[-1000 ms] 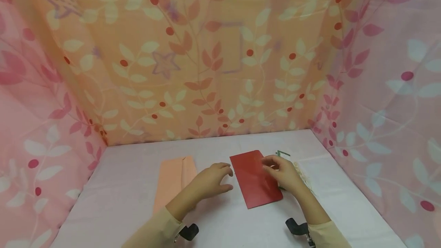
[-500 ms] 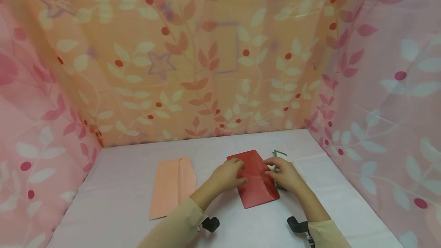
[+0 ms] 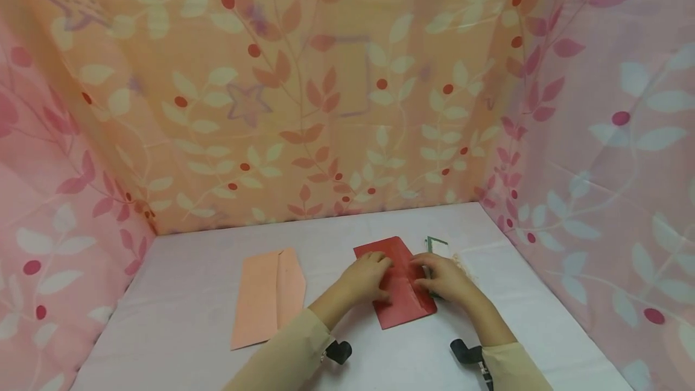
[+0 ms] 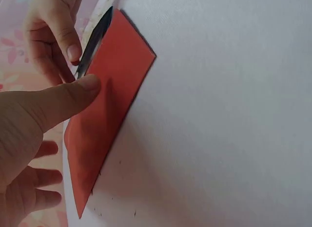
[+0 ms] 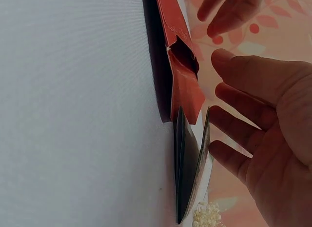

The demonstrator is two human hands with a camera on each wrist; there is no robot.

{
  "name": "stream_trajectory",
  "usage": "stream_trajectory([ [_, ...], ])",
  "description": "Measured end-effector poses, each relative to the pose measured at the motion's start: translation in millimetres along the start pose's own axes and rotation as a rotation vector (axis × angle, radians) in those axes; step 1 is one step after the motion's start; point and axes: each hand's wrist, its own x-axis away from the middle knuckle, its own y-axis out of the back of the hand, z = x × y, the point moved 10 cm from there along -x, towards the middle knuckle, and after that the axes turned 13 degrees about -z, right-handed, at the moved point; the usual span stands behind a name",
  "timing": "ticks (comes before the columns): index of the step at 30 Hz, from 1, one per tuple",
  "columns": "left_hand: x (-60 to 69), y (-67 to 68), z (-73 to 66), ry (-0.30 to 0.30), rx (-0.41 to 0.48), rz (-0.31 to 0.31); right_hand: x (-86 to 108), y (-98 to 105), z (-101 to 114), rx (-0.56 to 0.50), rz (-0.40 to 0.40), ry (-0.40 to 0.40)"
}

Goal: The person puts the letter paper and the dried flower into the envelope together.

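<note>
A red envelope [image 3: 399, 312] lies at a slant on the white table, its flap side toward the right. In the right wrist view the flap of the red envelope [image 5: 187, 90] stands raised, with a dark gap at its mouth. My left hand [image 3: 365, 277] is over its left half; in the left wrist view the thumb [image 4: 83, 88] appears to touch the red paper. My right hand [image 3: 442, 277] hovers by the flap, fingers loosely bent and holding nothing. Under and beyond it sits a green-edged card [image 3: 437, 246], partly hidden, which stands partly spread in the right wrist view.
A peach envelope [image 3: 255, 300] with its flap spread out lies to the left, near my left forearm. Small pale dried flowers [image 5: 207, 215] lie beside the card at the right. Patterned curtains [image 3: 304, 107] enclose the table [image 3: 190, 282] at the back and sides.
My left hand has moved right, from beside the red envelope to over it. The red envelope's flap side has become creased and lifted. The right hand stays near its right edge.
</note>
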Motion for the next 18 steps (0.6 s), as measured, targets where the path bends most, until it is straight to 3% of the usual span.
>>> stream_trajectory([
  [6, 5.0, -3.3, 2.9, -0.063, -0.066, 0.043, 0.2, -8, 2, -0.027, 0.05, 0.009],
  [18, 14.1, -1.2, 21.2, -0.047, -0.016, 0.126, 1.8, -19, 11, 0.063, 0.127, 0.029],
])
